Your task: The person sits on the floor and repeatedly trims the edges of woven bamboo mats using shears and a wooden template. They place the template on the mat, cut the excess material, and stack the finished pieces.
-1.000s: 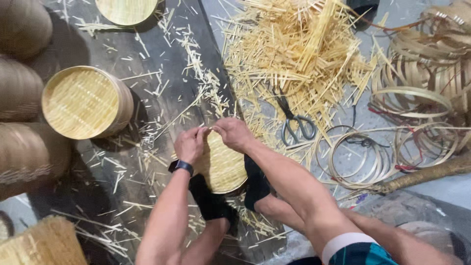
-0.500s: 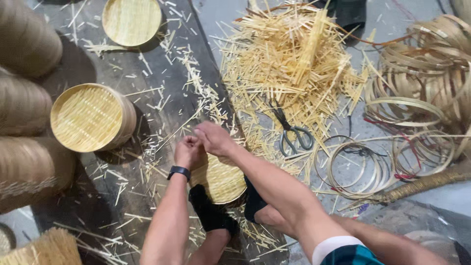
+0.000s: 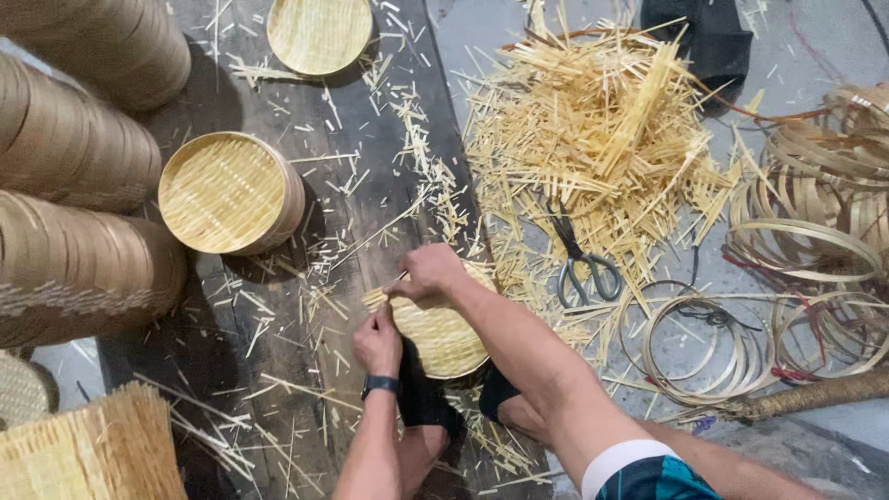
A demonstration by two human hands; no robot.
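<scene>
A round woven bamboo lid (image 3: 444,335) lies on the dark floor between my feet, which wear black socks. My right hand (image 3: 428,275) rests on its far left edge and pinches a thin bamboo strip there. My left hand (image 3: 377,341), with a black watch on the wrist, is closed at the lid's left rim just below the right hand. A few strip ends stick out to the left of my fingers. What the left fingers grip is partly hidden.
A big heap of cut bamboo sticks (image 3: 602,139) lies ahead, with scissors (image 3: 582,264) at its near edge. Coiled bamboo hoops (image 3: 815,278) lie right. Stacks of round woven trays (image 3: 230,193) stand left, another lid (image 3: 319,32) at the top. Loose splinters cover the floor.
My hands have stayed on the lid's left edge, the left hand dropping a little below the right. The camera has shifted, so everything sits slightly lower and to the right.
</scene>
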